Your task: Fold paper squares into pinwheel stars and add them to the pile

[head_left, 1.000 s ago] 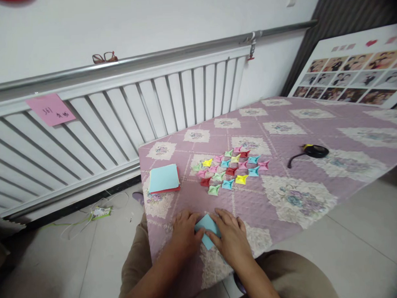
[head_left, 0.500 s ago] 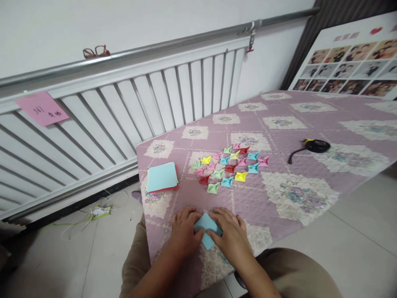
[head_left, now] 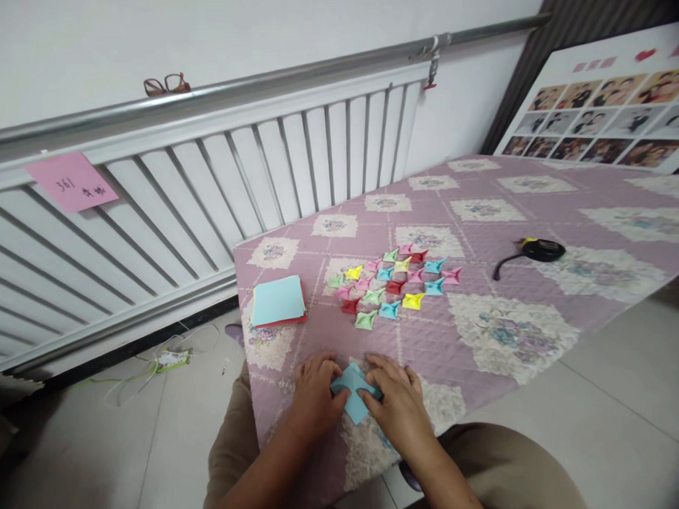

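Note:
A light-blue piece of origami paper [head_left: 356, 406], partly folded, lies on the tablecloth near the table's front corner. My left hand [head_left: 317, 391] grips its left side between thumb and fingers. On the opposite side, my right hand [head_left: 394, 392] pinches the right edge in the same way. Both thumbs rest near the middle of the paper, and the side corners are partly hidden under my fingers. Beyond my hands, several small folded paper pieces [head_left: 395, 287] in pink, red, yellow, green and blue stand in slanted rows.
A stack of square paper [head_left: 278, 300], blue on top, lies at the table's left edge. A black tape measure [head_left: 541, 250] sits to the right. Behind the table runs a white radiator [head_left: 314, 151] below a pipe with glasses [head_left: 166, 84]. A photo board [head_left: 607, 115] leans at far right.
The thumbs have moved slightly apart, and more of the blue paper's middle shows with its side parts lifted. The small folded pieces have not moved.

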`<control>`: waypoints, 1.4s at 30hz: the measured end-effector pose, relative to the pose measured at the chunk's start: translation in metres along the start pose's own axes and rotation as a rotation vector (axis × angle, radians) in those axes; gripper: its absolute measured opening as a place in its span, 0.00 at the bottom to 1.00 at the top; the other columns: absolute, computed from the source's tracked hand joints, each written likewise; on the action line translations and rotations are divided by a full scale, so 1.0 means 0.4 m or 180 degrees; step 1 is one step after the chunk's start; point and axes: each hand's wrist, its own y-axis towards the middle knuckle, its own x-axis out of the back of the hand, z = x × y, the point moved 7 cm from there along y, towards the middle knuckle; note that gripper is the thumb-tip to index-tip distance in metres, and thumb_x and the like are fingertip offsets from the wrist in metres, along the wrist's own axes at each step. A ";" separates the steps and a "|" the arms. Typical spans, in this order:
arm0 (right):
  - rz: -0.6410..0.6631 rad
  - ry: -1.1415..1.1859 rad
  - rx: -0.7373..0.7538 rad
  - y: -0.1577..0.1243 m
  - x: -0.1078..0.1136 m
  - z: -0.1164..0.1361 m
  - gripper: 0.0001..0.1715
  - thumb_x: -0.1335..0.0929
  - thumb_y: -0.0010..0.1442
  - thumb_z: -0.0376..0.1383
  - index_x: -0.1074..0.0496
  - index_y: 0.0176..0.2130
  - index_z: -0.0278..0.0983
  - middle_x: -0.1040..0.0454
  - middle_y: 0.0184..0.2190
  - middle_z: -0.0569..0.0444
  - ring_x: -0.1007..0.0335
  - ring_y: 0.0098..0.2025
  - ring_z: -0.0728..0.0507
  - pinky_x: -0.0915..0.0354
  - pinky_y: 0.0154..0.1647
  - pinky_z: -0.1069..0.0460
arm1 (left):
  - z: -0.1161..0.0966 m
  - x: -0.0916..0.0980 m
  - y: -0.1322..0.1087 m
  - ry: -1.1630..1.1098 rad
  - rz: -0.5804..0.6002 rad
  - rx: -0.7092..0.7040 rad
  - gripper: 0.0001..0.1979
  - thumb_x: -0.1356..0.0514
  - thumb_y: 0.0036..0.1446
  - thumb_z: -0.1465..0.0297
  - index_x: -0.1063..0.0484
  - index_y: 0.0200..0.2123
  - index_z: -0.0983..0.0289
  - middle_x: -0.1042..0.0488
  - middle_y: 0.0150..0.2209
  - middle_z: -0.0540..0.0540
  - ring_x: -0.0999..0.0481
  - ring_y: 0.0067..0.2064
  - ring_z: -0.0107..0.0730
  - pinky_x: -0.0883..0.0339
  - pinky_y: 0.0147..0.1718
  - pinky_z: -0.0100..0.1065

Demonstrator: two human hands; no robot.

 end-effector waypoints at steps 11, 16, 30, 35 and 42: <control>0.0046 -0.0087 0.0093 -0.003 -0.003 0.000 0.03 0.34 0.57 0.34 0.30 0.33 0.42 0.29 0.52 0.53 0.39 0.57 0.39 0.53 0.57 0.37 | 0.012 0.004 0.015 -0.0020 0.0288 -0.0161 0.06 0.39 0.51 0.75 0.26 0.33 0.60 0.30 0.51 0.54 0.34 0.54 0.41 0.46 0.52 0.45; -0.0069 -0.0090 0.0186 -0.006 0.004 0.004 0.06 0.35 0.56 0.33 0.29 0.33 0.42 0.28 0.50 0.52 0.39 0.56 0.39 0.51 0.55 0.39 | 0.008 0.020 0.011 0.0025 0.0227 -0.0278 0.07 0.41 0.53 0.77 0.26 0.33 0.60 0.29 0.46 0.54 0.33 0.50 0.39 0.43 0.50 0.41; -0.0146 0.0022 0.0473 -0.024 0.026 0.039 0.09 0.35 0.57 0.30 0.28 0.33 0.43 0.27 0.31 0.57 0.34 0.40 0.43 0.50 0.53 0.43 | -0.018 0.005 -0.020 0.0759 0.0482 -0.0696 0.09 0.48 0.61 0.75 0.28 0.34 0.61 0.29 0.36 0.54 0.33 0.42 0.38 0.43 0.45 0.39; -0.0073 0.0016 0.0628 -0.031 0.015 0.033 0.11 0.37 0.59 0.29 0.28 0.33 0.41 0.28 0.31 0.54 0.36 0.38 0.43 0.44 0.46 0.47 | -0.016 0.002 -0.024 0.0777 0.0558 -0.0756 0.10 0.49 0.62 0.75 0.28 0.35 0.62 0.29 0.37 0.54 0.33 0.41 0.37 0.42 0.44 0.38; -0.0092 0.0039 0.0778 -0.035 0.010 0.028 0.12 0.39 0.60 0.29 0.27 0.33 0.40 0.29 0.31 0.52 0.36 0.36 0.43 0.41 0.40 0.49 | -0.012 -0.002 -0.030 0.0768 0.0659 -0.0832 0.14 0.52 0.63 0.75 0.26 0.37 0.62 0.28 0.37 0.53 0.32 0.41 0.36 0.41 0.44 0.37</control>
